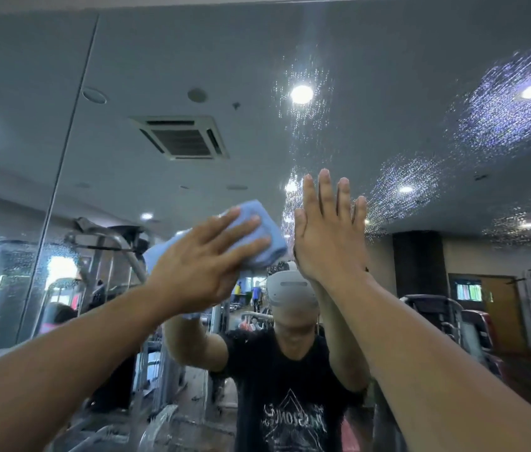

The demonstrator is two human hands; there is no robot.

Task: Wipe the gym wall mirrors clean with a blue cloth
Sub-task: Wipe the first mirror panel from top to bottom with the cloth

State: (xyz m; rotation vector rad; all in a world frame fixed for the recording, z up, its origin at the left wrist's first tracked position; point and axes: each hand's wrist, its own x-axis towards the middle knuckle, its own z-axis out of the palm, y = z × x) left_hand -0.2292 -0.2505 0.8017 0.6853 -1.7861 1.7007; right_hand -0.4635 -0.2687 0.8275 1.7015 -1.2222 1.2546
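A large wall mirror (388, 60) fills the view, speckled with spray droplets over its upper right part. A folded blue cloth (257, 236) lies flat against the glass near the middle. My left hand (205, 256) presses the cloth to the mirror with straight, spread fingers. Just right of it, my right hand (329, 230) rests flat on the bare glass, fingers straight and pointing up, touching no cloth. Both forearms reach up from the lower corners.
A vertical seam (65, 151) at the left joins this pane to the neighbouring mirror panel (12, 125), which also carries droplets lower down. The glass reflects a person in a black T-shirt, gym machines, ceiling lights and an air-conditioning vent.
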